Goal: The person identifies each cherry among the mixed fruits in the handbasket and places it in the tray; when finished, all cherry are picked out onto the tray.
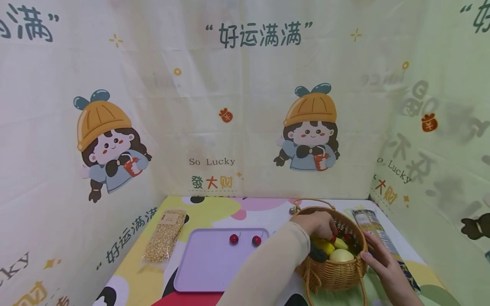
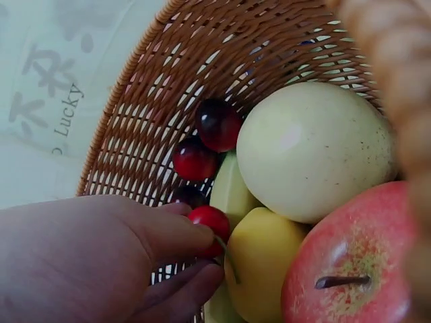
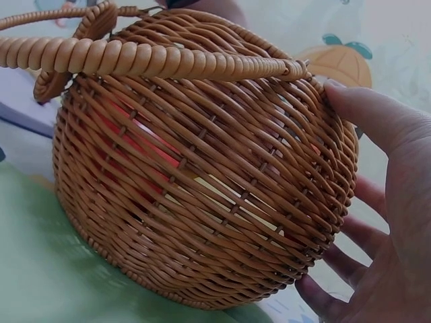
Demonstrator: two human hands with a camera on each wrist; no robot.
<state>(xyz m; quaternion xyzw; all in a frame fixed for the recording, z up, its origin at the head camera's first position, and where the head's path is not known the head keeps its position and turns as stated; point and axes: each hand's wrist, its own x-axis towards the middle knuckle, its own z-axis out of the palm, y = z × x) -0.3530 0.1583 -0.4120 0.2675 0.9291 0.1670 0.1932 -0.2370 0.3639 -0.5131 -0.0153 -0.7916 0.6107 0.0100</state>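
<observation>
A brown wicker basket (image 1: 337, 276) with a looped handle stands on the right of the table, filled with fruit. Inside it, my left hand (image 1: 317, 224) pinches a red cherry (image 2: 209, 217) by its sides, its green stem hanging free. Darker cherries (image 2: 219, 125) lie against the basket wall. Beside them are a pale round fruit (image 2: 310, 151), a yellow fruit (image 2: 262, 259) and a red apple (image 2: 377, 235). My right hand (image 1: 384, 261) holds the basket's right side, thumb at the rim and fingers spread round the outer wall.
Left of the basket lies a purple tray (image 1: 214, 265) bearing two cherries (image 1: 234, 239) near its far edge. A clear bag of pale grains (image 1: 164, 236) is farther left. To the right, a long printed packet (image 1: 377, 225) lies behind my right hand. Printed cloth walls enclose the table.
</observation>
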